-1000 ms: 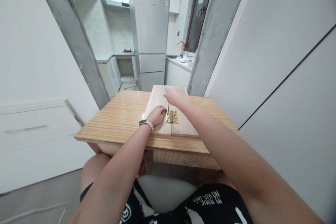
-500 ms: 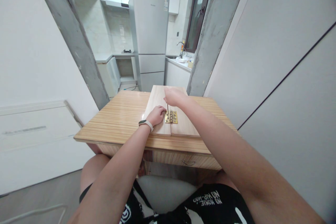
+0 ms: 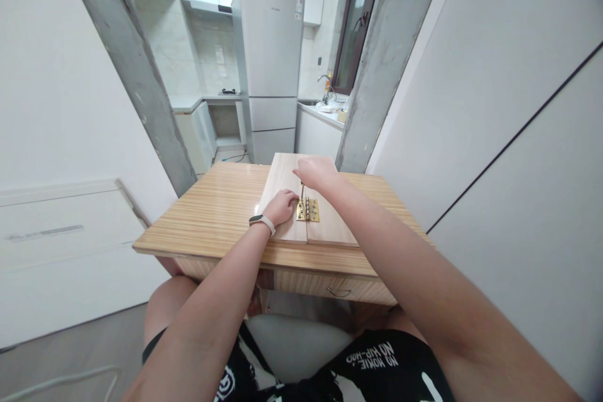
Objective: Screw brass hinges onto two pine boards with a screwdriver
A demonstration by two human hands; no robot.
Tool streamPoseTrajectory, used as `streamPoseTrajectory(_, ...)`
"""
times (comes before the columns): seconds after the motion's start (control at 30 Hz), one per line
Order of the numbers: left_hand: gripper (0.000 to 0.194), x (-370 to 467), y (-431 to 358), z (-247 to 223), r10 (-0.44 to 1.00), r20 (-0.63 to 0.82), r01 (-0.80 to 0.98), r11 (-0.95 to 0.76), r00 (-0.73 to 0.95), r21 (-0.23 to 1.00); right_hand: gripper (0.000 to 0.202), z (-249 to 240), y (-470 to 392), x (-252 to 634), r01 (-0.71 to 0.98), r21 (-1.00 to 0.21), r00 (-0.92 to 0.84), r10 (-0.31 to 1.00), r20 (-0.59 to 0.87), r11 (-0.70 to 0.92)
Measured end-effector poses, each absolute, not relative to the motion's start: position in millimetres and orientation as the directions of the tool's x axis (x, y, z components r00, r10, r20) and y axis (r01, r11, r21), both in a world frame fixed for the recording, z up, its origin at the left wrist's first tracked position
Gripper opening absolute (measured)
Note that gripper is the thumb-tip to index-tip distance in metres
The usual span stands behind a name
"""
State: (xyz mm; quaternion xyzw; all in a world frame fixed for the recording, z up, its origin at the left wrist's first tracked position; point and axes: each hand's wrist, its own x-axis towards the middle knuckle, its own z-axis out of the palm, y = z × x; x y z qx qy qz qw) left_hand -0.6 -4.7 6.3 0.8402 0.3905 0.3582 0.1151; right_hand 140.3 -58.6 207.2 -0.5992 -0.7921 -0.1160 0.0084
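Note:
A brass hinge (image 3: 308, 210) lies across the seam between two pale wooden boards, the left board (image 3: 277, 177) and the right board (image 3: 332, 233). My right hand (image 3: 315, 173) is closed around a screwdriver (image 3: 302, 191) whose handle is hidden in the fist. Its thin shaft points down to the upper part of the hinge's left leaf. My left hand (image 3: 281, 206) rests on the left board with fingers stretched out, fingertips at the hinge's upper left edge. Whether they touch the metal or the shaft tip is too small to tell.
Beneath the boards is a wood-grain table (image 3: 202, 220) with a drawer handle (image 3: 339, 293) at its front. A silver fridge (image 3: 271, 44) stands beyond the table. White panels (image 3: 518, 138) rise on the right, and a sink faucet (image 3: 325, 83) shows at the back.
My right wrist has turned a little and the screwdriver shaft leans slightly differently over the hinge. My left hand and the boards have stayed put.

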Motion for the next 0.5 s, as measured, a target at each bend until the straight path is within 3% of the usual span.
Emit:
streamPoseTrajectory(0.33, 0.031, -1, -5, 6, 0.741, 0.513, 0.577, -0.666, 0.434, 0.474, 0.027, 211, -49, 144, 0.887, 0.22, -0.429, 0.901, 0.069, 0.405)
streamPoseTrajectory(0.5, 0.031, -1, -7, 8, 0.745, 0.506, 0.58, -0.661, 0.434, 0.476, 0.031, 212, -49, 143, 0.893, 0.215, -0.412, 0.91, 0.035, 0.396)
